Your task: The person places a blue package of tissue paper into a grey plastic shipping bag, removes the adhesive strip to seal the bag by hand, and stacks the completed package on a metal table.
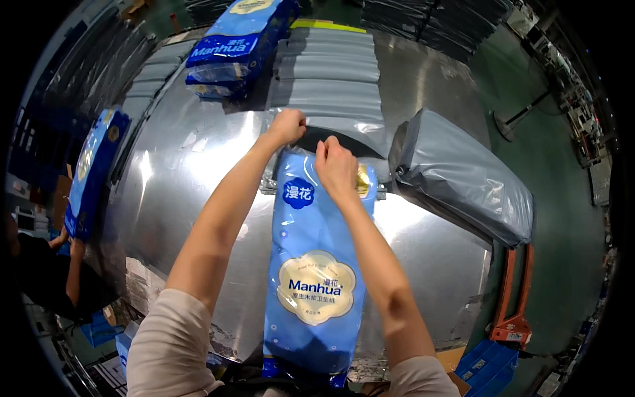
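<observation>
A long light-blue plastic-wrapped pack of tissue (311,228) lies lengthwise in front of me on the metal table. Its far end meets the mouth of a grey plastic mailing bag (357,127), whose dark inside shows as a gap. My left hand (289,126) is closed on the bag's edge at the left corner of the mouth. Over the far end of the pack, my right hand (338,167) has its fingers pinched together at the near lip of the bag; the exact grip is partly hidden.
Overlapping grey bags (324,69) lie beyond the open one. A filled grey bag (466,175) rests on the table's right side, another blue pack (231,49) at the far left. Left, a co-worker's hands (73,248) hold a blue pack (94,172). An orange pallet-jack handle (512,298) stands right.
</observation>
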Action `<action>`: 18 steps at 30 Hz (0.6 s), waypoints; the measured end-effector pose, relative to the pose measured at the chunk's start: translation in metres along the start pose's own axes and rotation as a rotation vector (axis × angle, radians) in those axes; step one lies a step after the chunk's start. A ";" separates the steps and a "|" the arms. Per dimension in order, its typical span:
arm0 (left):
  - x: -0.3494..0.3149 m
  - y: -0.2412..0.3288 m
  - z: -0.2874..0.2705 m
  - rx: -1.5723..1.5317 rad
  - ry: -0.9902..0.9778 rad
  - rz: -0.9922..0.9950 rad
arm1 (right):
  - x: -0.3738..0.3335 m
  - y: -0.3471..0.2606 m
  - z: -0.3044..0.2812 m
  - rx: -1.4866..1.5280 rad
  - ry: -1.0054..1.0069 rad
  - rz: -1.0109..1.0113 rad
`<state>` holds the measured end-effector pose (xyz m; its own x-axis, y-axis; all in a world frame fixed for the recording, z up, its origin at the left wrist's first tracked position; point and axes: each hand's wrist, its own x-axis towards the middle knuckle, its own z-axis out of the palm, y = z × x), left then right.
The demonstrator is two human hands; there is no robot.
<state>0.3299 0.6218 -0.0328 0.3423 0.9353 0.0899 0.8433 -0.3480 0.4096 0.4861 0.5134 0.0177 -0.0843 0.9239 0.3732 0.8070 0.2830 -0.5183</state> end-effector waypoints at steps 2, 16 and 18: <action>-0.012 0.024 -0.021 0.135 0.038 0.078 | 0.005 0.003 0.027 -0.074 -0.088 0.216; -0.096 -0.068 0.067 -0.338 0.459 -0.600 | -0.014 0.187 0.120 0.265 0.036 0.565; -0.105 -0.081 0.061 -0.233 0.201 -0.620 | -0.004 0.165 0.104 0.049 -0.071 0.510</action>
<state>0.2508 0.5485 -0.1307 -0.2765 0.9587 -0.0659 0.7400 0.2562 0.6219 0.5588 0.5833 -0.1488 0.2724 0.9621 0.0114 0.7273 -0.1981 -0.6571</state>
